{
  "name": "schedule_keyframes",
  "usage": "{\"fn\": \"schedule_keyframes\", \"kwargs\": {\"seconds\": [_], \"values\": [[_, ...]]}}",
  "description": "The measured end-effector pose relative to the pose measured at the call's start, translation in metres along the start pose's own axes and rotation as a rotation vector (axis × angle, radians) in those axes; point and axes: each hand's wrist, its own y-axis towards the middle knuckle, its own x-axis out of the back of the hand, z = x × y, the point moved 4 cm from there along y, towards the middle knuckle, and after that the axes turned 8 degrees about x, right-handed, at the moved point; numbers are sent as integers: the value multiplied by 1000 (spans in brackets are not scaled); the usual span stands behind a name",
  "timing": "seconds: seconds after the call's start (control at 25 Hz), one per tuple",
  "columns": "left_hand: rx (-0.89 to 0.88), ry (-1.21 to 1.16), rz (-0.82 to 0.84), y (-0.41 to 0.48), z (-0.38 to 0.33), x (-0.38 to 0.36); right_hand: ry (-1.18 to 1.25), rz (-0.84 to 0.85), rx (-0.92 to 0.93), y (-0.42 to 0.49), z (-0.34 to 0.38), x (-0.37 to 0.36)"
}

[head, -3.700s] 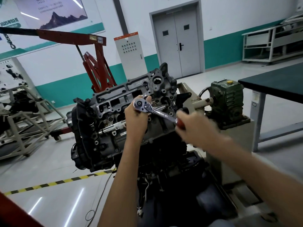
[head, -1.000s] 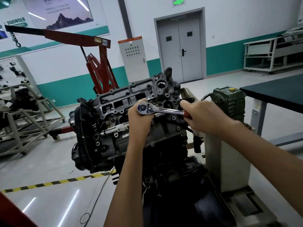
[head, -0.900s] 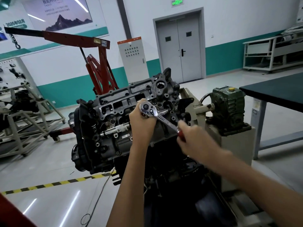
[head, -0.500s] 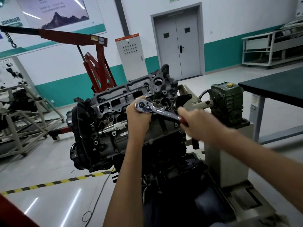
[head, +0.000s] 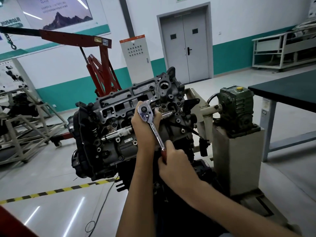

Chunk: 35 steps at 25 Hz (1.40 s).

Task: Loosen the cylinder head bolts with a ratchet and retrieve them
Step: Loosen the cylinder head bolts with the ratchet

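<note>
A glossy grey floor crossed by yellow-black striped tape carries grey metal frame stands at far left, then a red steel engine hoist before the white-and-teal wall. At centre, the chrome ratchet with red handle sits against the dark grey cast cylinder head. The left hand wraps its round end, and the right hand clenches the handle below. The bolt beneath is hidden. Rightward stand a green gearbox and a dark-topped table.

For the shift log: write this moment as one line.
phase: loosening | left hand: holds ratchet head against cylinder head | right hand: grips red handle, angled down-right | removed bolts: none visible
</note>
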Motion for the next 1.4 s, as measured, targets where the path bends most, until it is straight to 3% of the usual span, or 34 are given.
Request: {"fn": "schedule_keyframes", "kwargs": {"seconds": [0.16, 0.24, 0.32, 0.44, 0.56, 0.64, 0.72, 0.8, 0.96, 1.08, 1.2, 1.32, 1.4], "values": [[55, 5, 115, 9, -4, 4, -435, 148, 253, 37, -26, 74], [47, 17, 164, 11, -7, 5, -656, 130, 386, 65, -25, 107], [54, 5, 181, 12, -11, 6, -719, 89, 413, 73, -25, 116], [23, 62, 140, 6, -10, 2, -438, 48, 223, 37, -29, 78], [-34, 109, -28, -9, -6, -1, -16, -40, -29, -1, -11, 16], [-74, 135, -122, -8, -3, -1, 124, -60, -43, -6, 4, -10], [-23, 9, -74, -1, -3, -3, 111, -37, 0, -4, 2, -5], [45, -72, -10, 5, -2, -3, -36, 26, 89, 5, -13, 24], [32, 28, 181, 13, -8, -1, -587, 169, 383, 62, -30, 105], [43, 28, 215, 16, -9, 10, -697, 136, 483, 83, -20, 123], [16, 45, 93, 4, -5, 8, -507, 54, 292, 43, -29, 83], [19, -15, -17, -4, -8, -9, -25, -28, -13, 4, -17, 23], [23, -67, -39, 0, -8, -14, 148, -35, -49, -4, -6, -3]]}}
